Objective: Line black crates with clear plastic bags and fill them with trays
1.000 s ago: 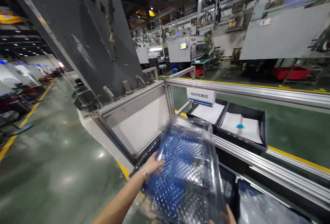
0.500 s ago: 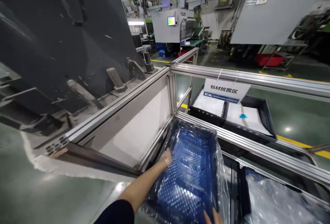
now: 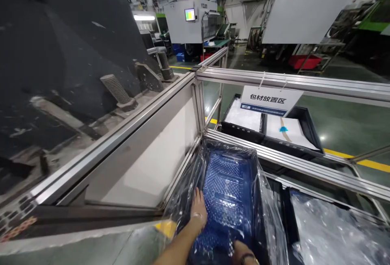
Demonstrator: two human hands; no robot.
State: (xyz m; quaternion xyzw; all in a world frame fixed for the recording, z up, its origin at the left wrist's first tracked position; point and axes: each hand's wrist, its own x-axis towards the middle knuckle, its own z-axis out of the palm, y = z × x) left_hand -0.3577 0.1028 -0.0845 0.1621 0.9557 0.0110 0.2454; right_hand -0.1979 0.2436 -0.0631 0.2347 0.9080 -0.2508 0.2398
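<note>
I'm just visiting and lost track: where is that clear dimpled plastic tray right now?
In the head view, the clear tray lies low at centre inside the plastic-lined blue bin, under the left hand and right hand, beside the white panel.

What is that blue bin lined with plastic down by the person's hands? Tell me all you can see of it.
The blue bin is a rectangular plastic crate with a gridded floor. A clear, crinkled plastic bag lines it and drapes over its rim. It sits low inside the aluminium frame, beside the frame's white side panel. The left hand reaches down inside it, flat on the lining; the right hand rests at its near edge.
</note>
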